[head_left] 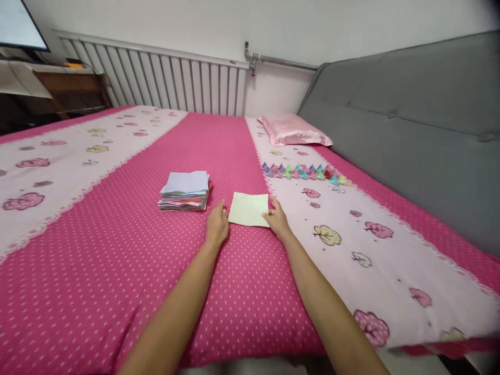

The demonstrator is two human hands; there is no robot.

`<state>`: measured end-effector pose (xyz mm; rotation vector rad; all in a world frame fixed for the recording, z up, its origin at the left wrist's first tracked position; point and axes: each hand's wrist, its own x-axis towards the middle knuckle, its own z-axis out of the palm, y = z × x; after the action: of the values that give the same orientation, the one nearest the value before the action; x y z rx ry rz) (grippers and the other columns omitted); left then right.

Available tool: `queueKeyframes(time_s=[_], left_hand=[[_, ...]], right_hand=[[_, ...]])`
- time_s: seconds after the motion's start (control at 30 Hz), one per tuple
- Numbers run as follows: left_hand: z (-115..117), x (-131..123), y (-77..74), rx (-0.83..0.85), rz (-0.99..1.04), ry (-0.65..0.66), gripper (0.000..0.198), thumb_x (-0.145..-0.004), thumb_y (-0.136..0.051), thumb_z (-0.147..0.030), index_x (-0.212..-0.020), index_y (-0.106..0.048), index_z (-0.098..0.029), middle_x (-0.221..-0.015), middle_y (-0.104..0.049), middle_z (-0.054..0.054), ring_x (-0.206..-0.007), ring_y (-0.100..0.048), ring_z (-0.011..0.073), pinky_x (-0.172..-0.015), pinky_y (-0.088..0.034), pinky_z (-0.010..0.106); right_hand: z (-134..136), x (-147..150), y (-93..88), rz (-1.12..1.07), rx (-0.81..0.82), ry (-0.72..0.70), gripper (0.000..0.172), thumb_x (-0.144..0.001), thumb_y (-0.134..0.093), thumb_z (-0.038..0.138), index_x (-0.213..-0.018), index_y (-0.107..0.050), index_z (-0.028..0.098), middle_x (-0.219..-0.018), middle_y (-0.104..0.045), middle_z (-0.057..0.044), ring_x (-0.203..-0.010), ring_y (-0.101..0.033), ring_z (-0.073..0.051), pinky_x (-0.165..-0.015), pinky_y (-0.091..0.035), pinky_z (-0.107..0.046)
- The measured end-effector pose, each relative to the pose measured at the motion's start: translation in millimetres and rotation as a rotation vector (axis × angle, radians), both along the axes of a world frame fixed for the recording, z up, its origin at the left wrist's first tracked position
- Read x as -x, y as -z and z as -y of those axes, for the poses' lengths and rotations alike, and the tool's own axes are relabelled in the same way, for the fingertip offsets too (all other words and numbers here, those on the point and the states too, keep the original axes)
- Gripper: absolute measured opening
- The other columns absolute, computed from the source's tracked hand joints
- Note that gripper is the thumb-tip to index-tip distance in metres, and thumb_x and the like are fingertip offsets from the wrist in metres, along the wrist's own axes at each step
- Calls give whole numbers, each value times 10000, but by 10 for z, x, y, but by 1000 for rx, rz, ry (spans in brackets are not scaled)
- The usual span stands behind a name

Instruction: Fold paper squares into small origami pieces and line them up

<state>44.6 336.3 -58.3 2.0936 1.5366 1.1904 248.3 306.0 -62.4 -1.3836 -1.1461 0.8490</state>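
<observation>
A pale green square sheet of paper lies just above the pink dotted bedspread in front of me. My right hand pinches its right edge, with the thumb on top near the lower corner. Beside the sheet's left edge is my left hand, its fingers stretched forward and apparently holding nothing. Left of that hand sits an uneven stack of coloured paper, a whitish sheet on top. Farther off to the right, small folded paper pieces in several colours stand in two rows.
The bedspread has pink dotted and pale tree-printed bands. A pink pillow lies at the back right, by a grey padded headboard. A white radiator lines the wall. At far left, a screen stands on a desk.
</observation>
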Motion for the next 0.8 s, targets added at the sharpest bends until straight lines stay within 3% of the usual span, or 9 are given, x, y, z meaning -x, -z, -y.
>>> queueKeyframes(time_s=[0.17,0.27,0.37,0.5,0.67,0.8], left_hand=[[465,278,20,10,-18,106,505,-780,-407,-107,-1285,-415,-122,-1262,-526,136,-1157,-497,227,-1008,-367,428],[714,478,-8,-30,-92,219,620,-746,-470,-117,-1346,-323,-164,-1338,-454,120,-1232,-422,229,-1033,-339,432],[931,622,-55,-67,-153,304,613,-778,-487,-178,-1361,-300,-175,-1391,-379,128,-1296,-326,240,-1043,-321,442],[1140,702,-108,-72,-242,372,568,-784,-490,-158,-1335,-367,-217,-1424,-326,115,-1282,-353,245,-1004,-377,437],[1192,689,-144,-140,-321,412,479,-783,-462,-96,-1243,-500,-226,-1356,-440,84,-1275,-366,213,-1025,-362,427],[1138,645,-149,-111,-375,476,418,-812,-431,-92,-1186,-559,-227,-1286,-521,55,-1286,-348,225,-1019,-366,460]], right_hand=[[596,119,-120,-306,26,-163,764,-677,-627,222,-1365,-296,266,-649,-621,40,-584,-592,-139,-615,-473,-274],[969,202,-156,-347,41,-214,781,-685,-639,244,-1378,-279,265,-687,-640,28,-607,-602,-137,-630,-470,-270],[1217,285,-165,-318,60,-242,702,-688,-637,253,-1336,-370,224,-776,-662,-5,-650,-605,-133,-653,-468,-265],[1361,346,-187,-205,89,-318,545,-703,-628,287,-1227,-506,201,-904,-663,-36,-679,-595,-127,-647,-471,-259],[1425,320,-217,19,120,-288,401,-843,-442,413,-1156,-579,204,-750,-650,-14,-582,-556,-134,-568,-463,-262],[1380,254,-236,134,59,-216,354,-863,-391,344,-1101,-615,209,-1019,-652,-42,-947,-579,-199,-829,-448,-333]])
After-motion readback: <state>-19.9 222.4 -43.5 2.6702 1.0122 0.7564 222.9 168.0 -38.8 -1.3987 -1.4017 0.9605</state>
